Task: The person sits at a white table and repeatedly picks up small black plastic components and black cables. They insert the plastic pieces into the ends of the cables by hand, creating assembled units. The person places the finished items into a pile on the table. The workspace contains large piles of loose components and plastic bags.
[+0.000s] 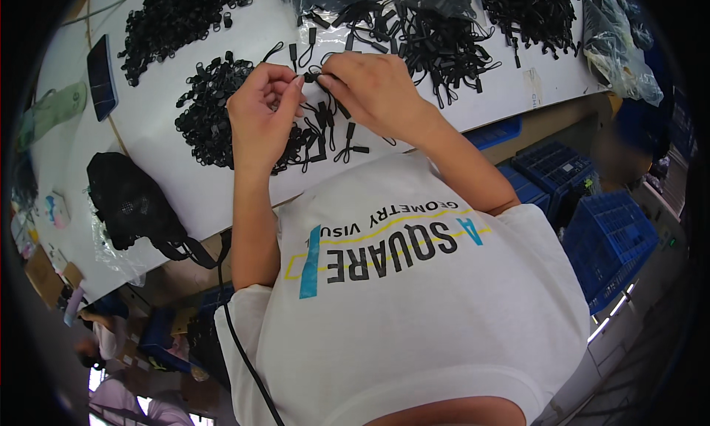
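Observation:
Over the white table, my left hand [260, 108] and my right hand [376, 87] meet, fingertips closed in a pinch on a small black plastic piece [310, 78]. Fingers cover most of that piece, so its exact shape is hard to make out. Beside and partly behind my left hand is a heap of small black plastic clips [203, 119]. Several black cord-loop zipper pulls [322, 119] lie below and between my hands. A larger heap of such pulls [444, 45] spreads beyond my right hand.
More black parts are heaped at the far left [174, 19] and far right [532, 15]. A phone [102, 78] and a black bag [133, 200] lie on the left of the table [159, 141]. Clear plastic bags [621, 49] sit at the right end. Blue crates [610, 241] stand right of me.

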